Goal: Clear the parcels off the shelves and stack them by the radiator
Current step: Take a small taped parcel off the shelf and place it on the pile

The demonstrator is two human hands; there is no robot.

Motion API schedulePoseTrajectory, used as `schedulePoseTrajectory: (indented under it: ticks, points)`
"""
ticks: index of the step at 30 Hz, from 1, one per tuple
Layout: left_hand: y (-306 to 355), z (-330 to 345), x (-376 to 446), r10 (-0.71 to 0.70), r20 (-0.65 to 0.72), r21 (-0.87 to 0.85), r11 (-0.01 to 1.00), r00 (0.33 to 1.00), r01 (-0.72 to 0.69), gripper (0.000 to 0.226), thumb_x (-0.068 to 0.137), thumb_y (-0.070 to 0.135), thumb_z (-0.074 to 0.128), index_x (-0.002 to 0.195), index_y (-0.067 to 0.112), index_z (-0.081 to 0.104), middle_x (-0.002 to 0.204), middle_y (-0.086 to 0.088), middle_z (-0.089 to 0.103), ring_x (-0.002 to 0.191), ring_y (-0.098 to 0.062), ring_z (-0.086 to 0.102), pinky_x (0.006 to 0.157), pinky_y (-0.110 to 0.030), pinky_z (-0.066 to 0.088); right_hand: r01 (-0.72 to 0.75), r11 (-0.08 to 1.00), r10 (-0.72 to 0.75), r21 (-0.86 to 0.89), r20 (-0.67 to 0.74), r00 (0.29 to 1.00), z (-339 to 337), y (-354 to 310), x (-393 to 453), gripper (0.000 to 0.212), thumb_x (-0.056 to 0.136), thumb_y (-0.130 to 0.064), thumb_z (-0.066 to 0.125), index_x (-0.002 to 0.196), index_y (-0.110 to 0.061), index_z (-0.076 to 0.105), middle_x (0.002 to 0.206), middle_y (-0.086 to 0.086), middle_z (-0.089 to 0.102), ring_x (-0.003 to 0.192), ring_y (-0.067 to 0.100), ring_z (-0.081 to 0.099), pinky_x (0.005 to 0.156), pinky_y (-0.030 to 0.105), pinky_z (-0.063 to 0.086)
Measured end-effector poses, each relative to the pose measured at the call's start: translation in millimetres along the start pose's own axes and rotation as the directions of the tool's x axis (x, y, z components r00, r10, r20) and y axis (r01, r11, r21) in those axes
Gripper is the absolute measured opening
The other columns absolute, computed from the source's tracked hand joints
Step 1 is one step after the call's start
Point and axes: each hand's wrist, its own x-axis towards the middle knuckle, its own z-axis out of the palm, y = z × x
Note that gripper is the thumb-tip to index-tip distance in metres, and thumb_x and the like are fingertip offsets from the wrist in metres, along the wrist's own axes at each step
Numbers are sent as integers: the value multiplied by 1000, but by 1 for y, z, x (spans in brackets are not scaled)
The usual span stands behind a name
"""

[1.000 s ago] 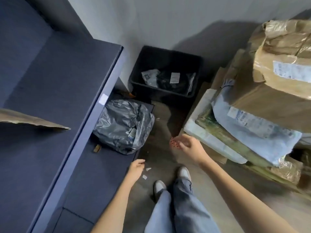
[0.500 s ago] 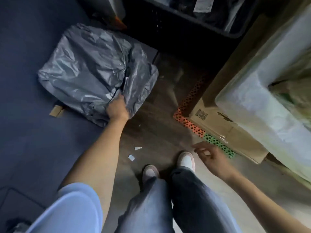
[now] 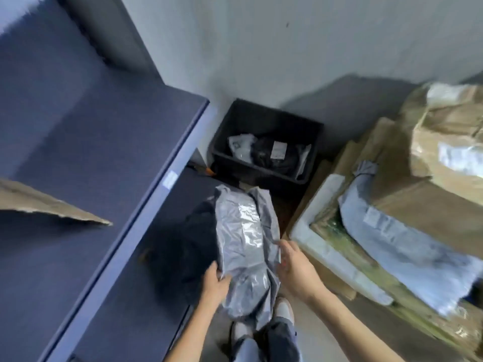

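1. Gripping the grey parcel low down: left hand clamps its near edge, right hand cups its right side, fingers relaxed.
2. Parcel hangs above the floor beside the lower shelf.
3. Soft, slick polybag, probably light; support underneath.
4. Stack sits right.

Grey plastered wall, dark blue shelving at left, black crate on the floor

Shiny silver-grey plastic parcel. Dark navy blue shelves. Black crate against pale grey wall. Brown cardboard boxes, light blue-grey mailer bag, white foam edging.
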Motion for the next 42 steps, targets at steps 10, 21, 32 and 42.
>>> schedulePoseTrajectory:
  ticks: [10, 21, 32, 42]
  points:
    - [173, -38, -136, 431, 117, 225, 866, 895, -447, 43, 86, -2, 49, 128, 7, 53, 122, -12, 62, 114, -34, 55, 100, -41, 45, 48, 990, -86, -134, -296, 951, -170, -102, -120, 65, 89, -8, 48, 146, -23, 22, 152, 6, 19, 134, 32, 31, 105, 40, 39]
    - [391, -42, -251, 807, 339, 639, 180, 483, -748, 44, 76, 8, 50, 111, 34, 58, 111, 4, 65, 106, -24, 58, 76, -29, 43, -190, 679, -542, -709, -659, 522, -345, -68, -209, 84, 57, -22, 80, 134, -25, 47, 126, 5, 55, 127, 24, 49, 101, 70, -5]
    - [438, 108, -300, 883, 332, 691, 11, 331, -723, 55, 85, 3, 47, 132, 31, 47, 130, 1, 49, 125, -21, 41, 98, -35, 39, -163, 759, -330, -631, -588, 739, -408, 67, -201, 41, 85, -14, 49, 125, -22, 47, 129, 1, 50, 126, 21, 47, 91, 36, 41]
    - [335, 114, -273, 575, 233, 742, 416, 784, -525, 37, 98, 19, 38, 132, 28, 47, 135, -4, 50, 115, -28, 54, 89, -38, 44, -203, 814, -30, -545, -389, 921, -400, 132, -148, 65, 83, -21, 51, 143, -21, 25, 140, 7, 40, 133, 28, 34, 105, 61, 31]
